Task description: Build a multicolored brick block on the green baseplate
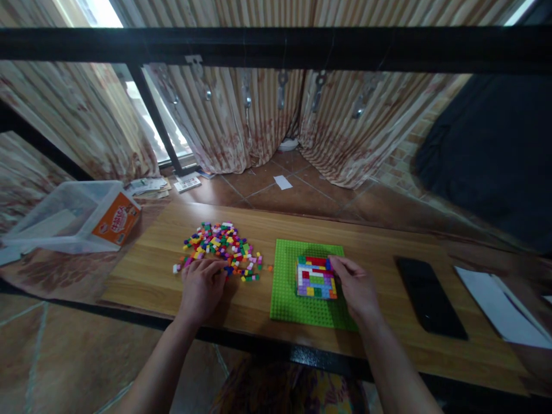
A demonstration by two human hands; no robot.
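My left hand [202,287] rests at the near edge of a loose pile of small colourful toy bricks [219,238]. Its fingers are curled down among the pieces, beside some blue bricks [229,270]; what they hold is hidden. A green studded baseplate [284,293] lies to the right, carrying a low block built of multicoloured bricks [317,280]. My right hand [356,284] is at that block's far right corner, its fingers closed together on a small purple brick [329,264] there.
A clear plastic bin [56,230] with an orange label stands left of the wooden table [142,276]. A black phone-like slab [431,299] and white papers [500,305] lie at the right. A dark metal bar [276,49] crosses ahead, before striped curtains [241,126].
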